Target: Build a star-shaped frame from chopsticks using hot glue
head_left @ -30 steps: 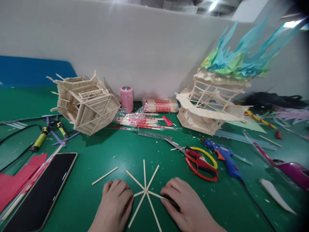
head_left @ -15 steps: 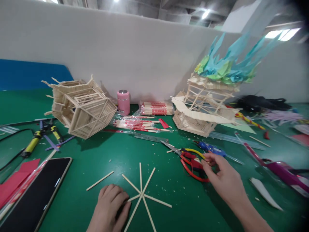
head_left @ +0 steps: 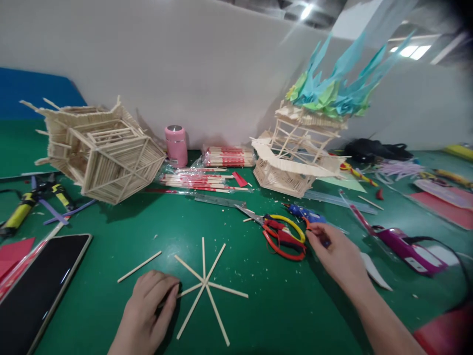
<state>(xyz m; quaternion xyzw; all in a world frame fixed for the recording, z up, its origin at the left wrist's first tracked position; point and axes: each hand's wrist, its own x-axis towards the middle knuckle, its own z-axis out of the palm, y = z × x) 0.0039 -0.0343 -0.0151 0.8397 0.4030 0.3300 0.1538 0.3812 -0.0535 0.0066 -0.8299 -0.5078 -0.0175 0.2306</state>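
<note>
Thin wooden sticks form a star (head_left: 204,282) on the green table, meeting at one centre. At its left side, my left hand (head_left: 148,305) has curled fingers closed on the outer end of one stick (head_left: 190,290). My right hand (head_left: 334,251) is closed around the handle of a blue glue gun (head_left: 305,213), whose orange trigger shows by the fingertips; most of the handle is hidden. Just left of that hand lie scissors (head_left: 284,235) with red and yellow handles, blades pointing up and left. A single loose stick (head_left: 139,266) lies beyond my left hand.
Two stick-built models, a lantern-like one (head_left: 118,162) and one with blue paper spikes (head_left: 295,167), stand at the back. Between them are a pink flask (head_left: 176,147) and stick bundles (head_left: 229,157). A phone (head_left: 48,291) and yellow-handled pliers (head_left: 18,214) lie left; a purple tool (head_left: 410,249) lies right.
My right hand has moved from beside the scissors' handles to the blue glue gun and closed on it. My left hand stays at the same stick. The view has shifted slightly right.
</note>
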